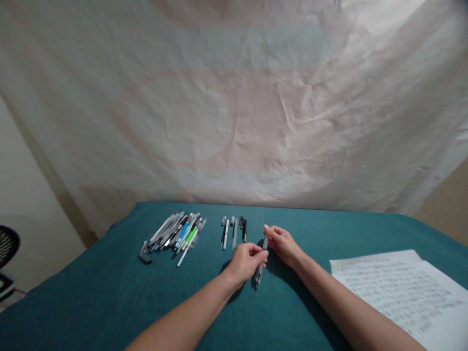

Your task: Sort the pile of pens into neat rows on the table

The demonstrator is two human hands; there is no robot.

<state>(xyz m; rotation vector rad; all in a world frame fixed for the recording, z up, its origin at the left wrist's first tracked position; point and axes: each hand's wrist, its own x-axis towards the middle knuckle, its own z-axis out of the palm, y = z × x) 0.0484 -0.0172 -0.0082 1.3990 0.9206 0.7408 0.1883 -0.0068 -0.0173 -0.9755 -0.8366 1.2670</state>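
A clear-barrelled pen (259, 276) is held at a slant above the green cloth, its lower end pointing toward me. My left hand (244, 263) is closed round the pen's middle. The fingertips of my right hand (284, 243) pinch its upper end; whether a cap is there is too small to tell. Just beyond my left hand, a white-and-black pen (225, 235), a clear grey pen (234, 234) and a black pen (244, 229) lie side by side, each with a small cap-like piece near its far end.
To the left, a pile of pens (171, 231) includes blue and bright green ones. A grey-and-black piece (145, 253) lies at its near left edge. Handwritten paper sheets (395, 287) rest at the right on the green tablecloth (109, 292). A pale sheet (234, 107) hangs behind.
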